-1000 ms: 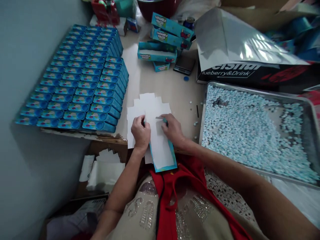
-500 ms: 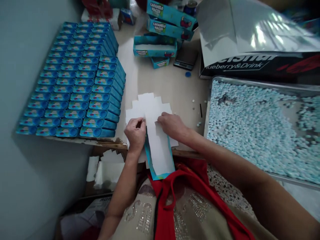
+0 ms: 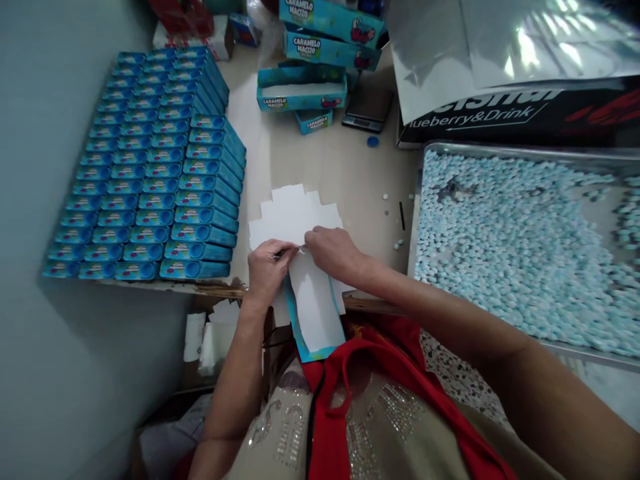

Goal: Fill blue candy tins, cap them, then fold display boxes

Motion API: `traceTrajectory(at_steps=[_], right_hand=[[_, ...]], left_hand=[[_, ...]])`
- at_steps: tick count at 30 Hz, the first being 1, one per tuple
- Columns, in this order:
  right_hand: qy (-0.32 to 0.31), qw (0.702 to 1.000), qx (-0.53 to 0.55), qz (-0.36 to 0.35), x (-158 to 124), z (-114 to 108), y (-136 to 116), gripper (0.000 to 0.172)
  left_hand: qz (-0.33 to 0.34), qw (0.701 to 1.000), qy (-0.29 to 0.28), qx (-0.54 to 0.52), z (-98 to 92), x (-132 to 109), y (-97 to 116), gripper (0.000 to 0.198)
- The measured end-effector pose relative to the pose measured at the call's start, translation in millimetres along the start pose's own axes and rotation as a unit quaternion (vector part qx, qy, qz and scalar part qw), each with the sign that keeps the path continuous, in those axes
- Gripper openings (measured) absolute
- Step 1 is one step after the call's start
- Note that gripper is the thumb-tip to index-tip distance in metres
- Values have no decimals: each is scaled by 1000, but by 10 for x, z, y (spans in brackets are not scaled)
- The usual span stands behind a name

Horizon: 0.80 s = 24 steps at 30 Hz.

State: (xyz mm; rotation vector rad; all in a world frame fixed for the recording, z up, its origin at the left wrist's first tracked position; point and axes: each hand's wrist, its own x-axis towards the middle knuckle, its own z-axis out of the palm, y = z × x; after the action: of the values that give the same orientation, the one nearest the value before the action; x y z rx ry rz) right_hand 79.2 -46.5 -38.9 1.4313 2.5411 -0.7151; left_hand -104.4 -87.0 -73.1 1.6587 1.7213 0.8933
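Note:
A part-folded cardboard box [image 3: 316, 300], white inside and blue outside, reaches over the table's front edge toward my body. At its far end my left hand [image 3: 267, 272] is closed, thumb and fingers pinching the edge of the card. Just to the right, almost touching it, my right hand [image 3: 334, 253] pinches the same end from the other side. My fingers partly hide the flaps there. Beneath the box lies white flat cardboard [image 3: 301, 212] with a stepped, notched outline, flat on the table.
Rows of small blue boxes [image 3: 145, 180] stand at left. Behind are open "Caramelo Macizo" boxes [image 3: 303, 97], a dark scale [image 3: 369, 109] and a blue cap [image 3: 373, 141]. A metal tray [image 3: 419, 220] of pale blue candies [image 3: 505, 253] lies right, before a black carton [image 3: 480, 120].
Both hands have come together at the box's far end, and the strip of card that stretched beyond them now appears folded down between the fingers. The view has shifted slightly.

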Motion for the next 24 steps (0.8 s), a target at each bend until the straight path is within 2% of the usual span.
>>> traceTrajectory(at_steps=[1, 3, 5, 9, 13, 17, 19, 22, 24], right_hand=[[11, 1000, 14, 1, -38, 41, 2, 39], [43, 998, 53, 2, -131, 133, 13, 43], [89, 990, 108, 12, -209, 210, 34, 48], [168, 962, 206, 56, -266, 271, 84, 51], [179, 943, 266, 92, -277, 297, 113, 42], [169, 943, 267, 100, -271, 351, 136, 43], [165, 951, 247, 85, -264, 375, 151, 44], [157, 969, 189, 28, -264, 405, 174, 41], [148, 977, 155, 5, -266, 426, 180, 39]], left_hand=[[-5, 1000, -15, 0, -34, -10, 2, 11], [-33, 999, -6, -26, -38, -50, 16, 20], [-75, 992, 48, -87, 45, -106, 58, 34], [-129, 954, 169, -214, 274, -189, 199, 53], [-162, 936, 177, -258, 338, -166, 247, 65], [-225, 918, 198, -260, 297, -96, 178, 71], [-220, 922, 178, -263, 275, -67, 142, 64], [-181, 929, 79, -312, 252, -47, 94, 46], [-169, 926, 44, -333, 242, -55, 66, 40]])
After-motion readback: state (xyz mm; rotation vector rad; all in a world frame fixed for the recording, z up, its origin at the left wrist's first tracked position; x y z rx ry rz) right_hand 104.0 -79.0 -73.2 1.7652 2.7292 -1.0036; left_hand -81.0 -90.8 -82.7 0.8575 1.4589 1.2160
